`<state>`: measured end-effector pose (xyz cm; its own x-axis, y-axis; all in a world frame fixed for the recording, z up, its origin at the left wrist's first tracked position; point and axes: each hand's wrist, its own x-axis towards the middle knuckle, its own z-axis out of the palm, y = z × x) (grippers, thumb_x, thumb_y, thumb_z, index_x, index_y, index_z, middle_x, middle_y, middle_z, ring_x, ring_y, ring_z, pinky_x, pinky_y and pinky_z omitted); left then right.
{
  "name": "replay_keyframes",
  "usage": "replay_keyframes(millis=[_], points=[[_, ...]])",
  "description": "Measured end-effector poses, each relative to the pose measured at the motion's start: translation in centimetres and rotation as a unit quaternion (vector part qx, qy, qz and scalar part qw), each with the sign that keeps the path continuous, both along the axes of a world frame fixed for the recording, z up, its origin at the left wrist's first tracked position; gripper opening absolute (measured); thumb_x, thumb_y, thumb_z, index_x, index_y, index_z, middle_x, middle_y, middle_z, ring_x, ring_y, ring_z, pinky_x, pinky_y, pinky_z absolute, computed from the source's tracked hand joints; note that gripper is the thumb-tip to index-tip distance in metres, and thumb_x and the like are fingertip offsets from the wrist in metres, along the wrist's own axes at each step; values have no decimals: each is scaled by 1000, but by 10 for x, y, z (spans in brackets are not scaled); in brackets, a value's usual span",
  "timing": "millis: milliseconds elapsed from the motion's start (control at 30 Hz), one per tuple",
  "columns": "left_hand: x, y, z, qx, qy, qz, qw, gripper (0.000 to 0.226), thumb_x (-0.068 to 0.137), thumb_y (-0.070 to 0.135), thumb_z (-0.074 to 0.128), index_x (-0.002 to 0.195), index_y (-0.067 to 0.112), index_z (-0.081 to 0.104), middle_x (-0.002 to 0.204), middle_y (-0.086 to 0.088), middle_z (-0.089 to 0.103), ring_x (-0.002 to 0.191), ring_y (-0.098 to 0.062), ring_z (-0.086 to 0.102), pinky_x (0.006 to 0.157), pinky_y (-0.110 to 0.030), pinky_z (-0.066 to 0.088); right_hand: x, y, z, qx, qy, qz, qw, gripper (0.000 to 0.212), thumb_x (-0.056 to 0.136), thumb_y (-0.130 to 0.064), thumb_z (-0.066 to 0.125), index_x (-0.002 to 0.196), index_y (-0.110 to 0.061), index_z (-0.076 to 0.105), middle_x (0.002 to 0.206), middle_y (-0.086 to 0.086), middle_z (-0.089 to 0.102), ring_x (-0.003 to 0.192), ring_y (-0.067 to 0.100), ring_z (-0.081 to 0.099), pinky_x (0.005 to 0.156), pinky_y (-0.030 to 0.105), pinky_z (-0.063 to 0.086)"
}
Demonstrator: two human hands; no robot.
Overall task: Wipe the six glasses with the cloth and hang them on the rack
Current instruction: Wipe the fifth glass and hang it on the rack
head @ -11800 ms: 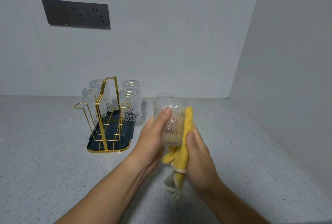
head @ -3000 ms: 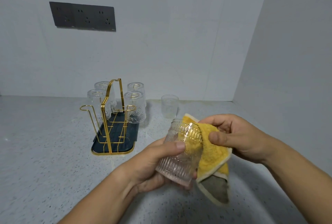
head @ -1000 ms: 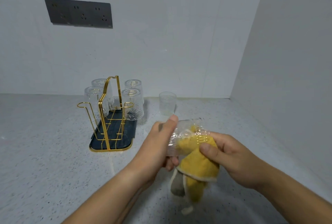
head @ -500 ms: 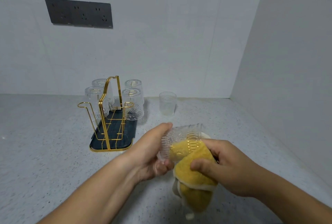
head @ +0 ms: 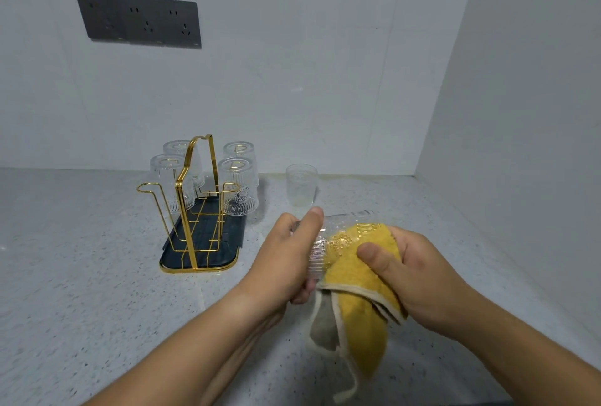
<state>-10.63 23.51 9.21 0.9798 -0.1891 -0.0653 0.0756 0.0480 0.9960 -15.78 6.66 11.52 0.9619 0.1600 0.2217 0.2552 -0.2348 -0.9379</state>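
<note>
My left hand [head: 286, 259] grips the base end of a ribbed clear glass [head: 338, 233] lying on its side above the counter. My right hand [head: 413, 272] holds the yellow cloth [head: 357, 311] pushed into and around the glass's mouth; the cloth's tail hangs down. A gold wire rack [head: 195, 207] on a dark tray [head: 208, 243] stands to the left, with several glasses [head: 239, 187] hung upside down on its back pegs. One more glass [head: 300, 189] stands upright on the counter behind my hands.
The speckled grey counter [head: 81, 275] meets white walls at the back and on the right, forming a corner. A dark socket panel [head: 140, 20] is on the back wall. The rack's two front pegs carry nothing.
The held glass has turned in my hands and risen slightly. My left thumb now lies over its top. The cloth has shifted round the mouth with my right hand.
</note>
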Motion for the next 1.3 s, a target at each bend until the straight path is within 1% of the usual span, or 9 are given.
replay_keyframes(millis=[300, 433, 533, 600, 733, 833, 933, 1100, 1300], points=[[10, 13, 3, -55, 276, -163, 946, 49, 98, 57, 44, 82, 13, 61, 57, -7, 53, 32, -11, 40, 27, -11, 23, -1, -6, -15, -118, -15, 15, 993, 4, 93, -26, 71, 94, -22, 70, 82, -6, 74, 72, 7, 69, 66, 19, 54], [-1, 8, -10, 42, -17, -53, 998, 46, 95, 67, 52, 97, 21, 55, 68, 1, 58, 46, -10, 52, 41, -26, 40, 4, -2, -13, 2, 50, -27, 998, 34, 83, -46, 61, 82, -13, 69, 74, -2, 74, 68, 14, 69, 63, 27, 58], [-2, 11, -23, 128, -259, 42, 956, 44, 85, 72, 56, 101, 32, 48, 74, 9, 63, 61, -1, 56, 57, -21, 45, 4, -1, -10, 113, 120, 10, 986, 37, 87, -42, 60, 90, -9, 75, 90, 16, 78, 81, 27, 75, 70, 35, 60], [-1, 11, -22, 113, -270, 60, 954, 48, 87, 75, 54, 96, 27, 50, 72, 8, 62, 61, -2, 55, 58, -21, 44, 3, -1, -8, 87, 96, 27, 991, 38, 88, -42, 59, 92, -7, 74, 93, 18, 78, 83, 28, 75, 73, 36, 61], [4, 5, -6, 14, -24, 3, 1000, 51, 93, 67, 53, 90, 16, 50, 61, 0, 53, 45, -15, 47, 42, -24, 31, 1, -2, -8, -7, 40, 42, 998, 20, 92, -39, 62, 84, -24, 74, 78, -1, 76, 71, 12, 71, 64, 25, 57], [11, 11, -5, -44, 210, -105, 971, 45, 98, 57, 52, 86, 14, 56, 51, -4, 52, 31, -12, 38, 29, -11, 19, -1, -5, -16, -149, 8, 54, 987, 17, 90, -45, 69, 90, -28, 70, 81, -3, 73, 74, 9, 70, 66, 31, 57], [14, 20, -8, -40, 292, -182, 938, 57, 95, 64, 49, 78, 11, 64, 55, -7, 57, 31, -10, 42, 26, -10, 25, 0, -10, -18, -275, -41, 88, 957, 12, 91, -48, 68, 93, -36, 66, 87, -19, 71, 79, 3, 68, 68, 19, 52], [12, 25, -21, -29, 90, -223, 970, 67, 78, 62, 76, 118, 10, 67, 81, -6, 70, 55, -14, 62, 36, -19, 39, 9, -15, -9, -195, -25, 63, 978, 9, 96, -34, 67, 93, -26, 69, 82, -14, 72, 73, 3, 67, 67, 23, 54], [14, 33, -16, 63, -34, -211, 975, 60, 70, 29, 88, 116, 5, 59, 91, -8, 72, 74, -16, 69, 50, -27, 55, 17, -17, 9, -125, 49, 130, 982, 14, 90, -33, 62, 89, -20, 67, 76, -15, 71, 71, 0, 66, 64, 17, 51]])
